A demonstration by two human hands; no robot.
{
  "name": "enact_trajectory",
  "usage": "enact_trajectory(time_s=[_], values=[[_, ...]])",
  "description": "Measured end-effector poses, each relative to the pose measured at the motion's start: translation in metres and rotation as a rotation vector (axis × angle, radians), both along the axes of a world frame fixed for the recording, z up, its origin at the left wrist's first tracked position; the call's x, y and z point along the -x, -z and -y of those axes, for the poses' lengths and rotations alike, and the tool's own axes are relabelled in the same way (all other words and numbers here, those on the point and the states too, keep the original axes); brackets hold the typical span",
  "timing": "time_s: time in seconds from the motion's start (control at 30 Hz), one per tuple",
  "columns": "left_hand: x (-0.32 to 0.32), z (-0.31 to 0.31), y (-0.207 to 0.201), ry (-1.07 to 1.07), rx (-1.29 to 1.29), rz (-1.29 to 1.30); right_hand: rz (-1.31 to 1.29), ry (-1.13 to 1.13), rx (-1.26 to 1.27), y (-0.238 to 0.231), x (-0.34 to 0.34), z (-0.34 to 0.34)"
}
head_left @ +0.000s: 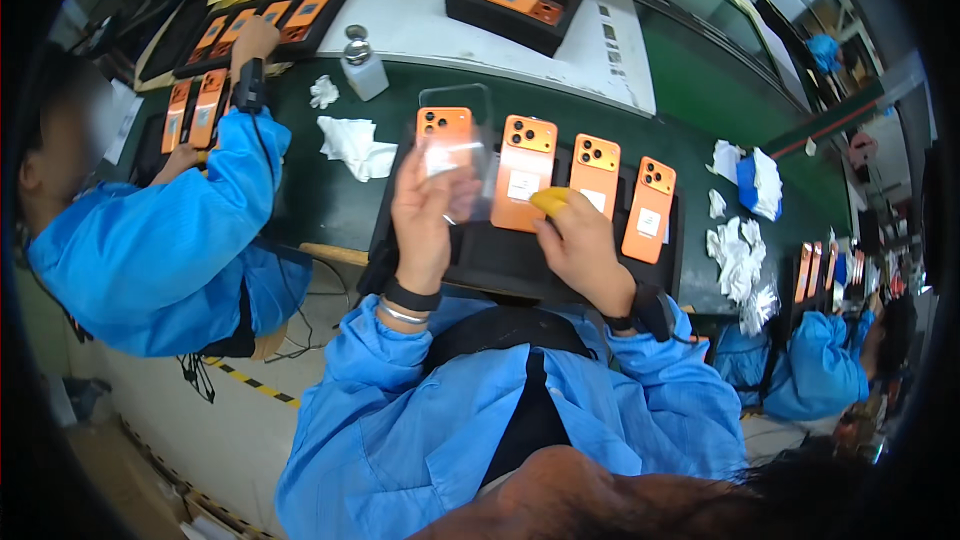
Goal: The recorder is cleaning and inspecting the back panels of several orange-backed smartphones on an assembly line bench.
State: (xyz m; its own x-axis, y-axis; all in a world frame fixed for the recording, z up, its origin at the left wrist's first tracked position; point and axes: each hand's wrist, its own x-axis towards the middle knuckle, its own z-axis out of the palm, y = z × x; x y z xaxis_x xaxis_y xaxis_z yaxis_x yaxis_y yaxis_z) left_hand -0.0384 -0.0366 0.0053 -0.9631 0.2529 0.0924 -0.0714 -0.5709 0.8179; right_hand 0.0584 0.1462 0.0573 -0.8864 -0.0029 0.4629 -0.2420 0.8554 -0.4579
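My left hand (425, 215) is closed on a clear plastic sheet or case (483, 165). It overlaps the leftmost orange phone (445, 123); whether it touches that phone I cannot tell. My right hand (585, 252) has its fingers bent together, with a yellow finger cover (549, 202) at a fingertip. Anything pinched there is hidden. It hovers over the space between a second orange phone (513, 212) and a third orange phone (597, 157). Further right lies a fourth orange phone (651, 210). White labels show on the phone backs, which sit camera side up in a black tray (480, 265).
A glass-like bottle with a metal top (362, 65) and white wipes (355, 147) lie beyond my left hand. More crumpled wipes (737, 258) are on the right. Another phone tray (510, 25) stands at the back. A co-worker's blue sleeve (180, 240) is close on the left.
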Motion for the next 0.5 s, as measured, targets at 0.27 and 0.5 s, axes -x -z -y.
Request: enact_trajectory(time_s=[0.27, 0.5], values=[[-0.005, -0.001, 0.017, -0.12, 0.132, -0.077, 0.059, -0.177, -0.331, 0.04, 0.028, 0.024], [-0.011, -0.007, 0.027, -0.094, 0.342, -0.242, 0.01, -0.15, -0.327, 0.049, 0.019, 0.027]])
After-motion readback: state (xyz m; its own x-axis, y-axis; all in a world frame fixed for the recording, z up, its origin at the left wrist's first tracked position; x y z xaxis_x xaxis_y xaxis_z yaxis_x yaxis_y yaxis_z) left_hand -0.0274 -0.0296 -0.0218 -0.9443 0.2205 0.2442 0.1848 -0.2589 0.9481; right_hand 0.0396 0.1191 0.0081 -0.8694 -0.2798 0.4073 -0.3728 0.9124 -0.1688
